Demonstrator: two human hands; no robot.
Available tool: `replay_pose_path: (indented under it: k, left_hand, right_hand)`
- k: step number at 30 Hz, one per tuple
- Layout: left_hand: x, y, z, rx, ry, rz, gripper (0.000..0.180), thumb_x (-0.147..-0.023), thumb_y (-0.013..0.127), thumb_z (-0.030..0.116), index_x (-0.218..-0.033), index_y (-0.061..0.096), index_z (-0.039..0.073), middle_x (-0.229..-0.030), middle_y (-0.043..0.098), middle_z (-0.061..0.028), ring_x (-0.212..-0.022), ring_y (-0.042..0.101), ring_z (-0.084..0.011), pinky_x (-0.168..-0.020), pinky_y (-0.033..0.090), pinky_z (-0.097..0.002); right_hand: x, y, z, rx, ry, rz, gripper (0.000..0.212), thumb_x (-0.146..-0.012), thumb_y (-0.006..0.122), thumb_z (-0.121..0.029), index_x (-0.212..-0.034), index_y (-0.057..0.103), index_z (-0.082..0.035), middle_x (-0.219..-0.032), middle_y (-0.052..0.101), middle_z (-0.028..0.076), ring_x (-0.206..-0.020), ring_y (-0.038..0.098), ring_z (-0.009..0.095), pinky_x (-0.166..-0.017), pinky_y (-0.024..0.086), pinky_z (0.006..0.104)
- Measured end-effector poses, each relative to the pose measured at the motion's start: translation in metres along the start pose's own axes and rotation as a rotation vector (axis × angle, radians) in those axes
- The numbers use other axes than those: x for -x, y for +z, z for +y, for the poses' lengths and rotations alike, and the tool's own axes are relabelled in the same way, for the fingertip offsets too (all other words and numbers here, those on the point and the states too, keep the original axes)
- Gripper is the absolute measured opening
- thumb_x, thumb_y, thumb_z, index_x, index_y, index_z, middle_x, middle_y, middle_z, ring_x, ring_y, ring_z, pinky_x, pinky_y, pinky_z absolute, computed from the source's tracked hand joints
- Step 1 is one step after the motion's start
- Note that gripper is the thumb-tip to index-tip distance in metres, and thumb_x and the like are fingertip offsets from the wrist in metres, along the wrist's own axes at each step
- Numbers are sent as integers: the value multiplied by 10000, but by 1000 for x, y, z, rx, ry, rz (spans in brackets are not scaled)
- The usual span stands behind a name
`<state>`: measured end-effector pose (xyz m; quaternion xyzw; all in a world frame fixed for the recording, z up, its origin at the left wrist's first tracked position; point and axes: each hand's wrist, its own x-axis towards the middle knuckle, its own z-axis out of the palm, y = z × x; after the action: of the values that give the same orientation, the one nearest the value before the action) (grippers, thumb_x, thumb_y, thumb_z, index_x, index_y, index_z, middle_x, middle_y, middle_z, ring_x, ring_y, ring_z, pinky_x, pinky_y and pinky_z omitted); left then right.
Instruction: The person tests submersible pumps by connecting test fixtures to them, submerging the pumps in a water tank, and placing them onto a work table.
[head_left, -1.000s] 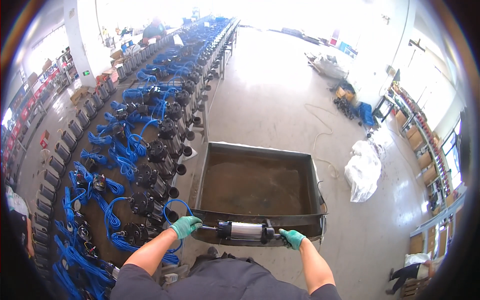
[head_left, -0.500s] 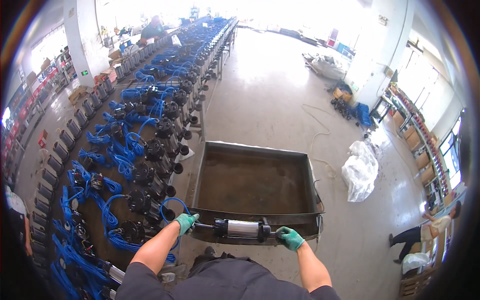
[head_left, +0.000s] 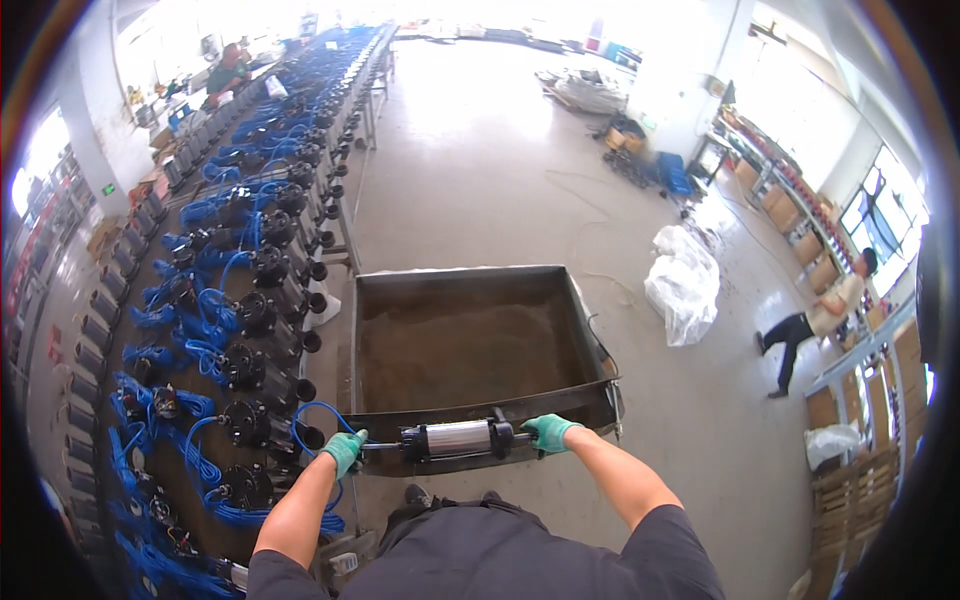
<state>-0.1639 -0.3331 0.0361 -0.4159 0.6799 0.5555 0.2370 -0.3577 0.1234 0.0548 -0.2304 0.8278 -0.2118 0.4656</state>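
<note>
A pump [head_left: 455, 440] with a silver cylindrical body and black ends lies level between my hands, over the near edge of a metal tank [head_left: 462, 412]. My left hand [head_left: 345, 451], in a green glove, is closed around the thin shaft at its left end. My right hand [head_left: 550, 433], gloved the same way, grips the pump's right end, and the fingertips are partly hidden. Beside my left hand a blue cable [head_left: 318, 406] loops up; where it joins is hard to make out. Murky brown liquid [head_left: 460, 340] fills the bottom of the tank.
Along the left runs a long bench crowded with similar pumps [head_left: 262, 318] and coiled blue cables [head_left: 205, 360]. Clear plastic sheeting [head_left: 684, 285] lies on the floor to the right. A person [head_left: 815, 318] walks near the right-hand shelves; another [head_left: 228, 75] is at the far left.
My view has turned right, so the bench and tank sit further left. Both hands still hold the pump over the tank's near edge. The person at right has walked on.
</note>
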Motion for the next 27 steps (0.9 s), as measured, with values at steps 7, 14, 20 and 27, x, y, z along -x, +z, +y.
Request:
replay_pose_path:
  k: [7, 14, 20, 27]
  left_hand:
    - [10, 7, -29, -70, 418, 167, 353, -950, 694, 357, -1111, 633, 49, -831, 673, -103, -671, 651, -225, -626, 549, -384]
    - [30, -20, -16, -885, 1196, 259, 356, -877, 744, 212, -1184, 685, 42, -1160, 693, -153, -1046, 637, -394, -931, 528, -439]
    - [6, -18, -4, 143, 152, -241, 262, -1027, 597, 326, -1022, 724, 97, -707, 651, -41, -593, 630, -187, -561, 532, -370]
    - [14, 4, -28, 65, 553, 30, 214, -1033, 585, 274, -1071, 675, 83, -869, 637, -41, -687, 618, -168, -637, 521, -299]
  right_hand:
    - [4, 8, 0, 55, 20, 51, 411, -888, 557, -121, -1289, 649, -105, -850, 723, 110, -664, 703, 205, -575, 592, 373]
    - [1, 16, 15, -214, 101, 100, 380, -964, 633, -428, -1195, 700, -133, -803, 681, 37, -662, 645, 172, -574, 547, 353]
    - [2, 24, 20, -377, 70, 229, 326, -1009, 591, -338, -1259, 675, -147, -806, 625, 18, -620, 574, 138, -520, 504, 349]
    - [9, 31, 15, -792, -5, 295, 429, -957, 674, -145, -1372, 584, -79, -990, 664, -4, -794, 598, 92, -700, 526, 288]
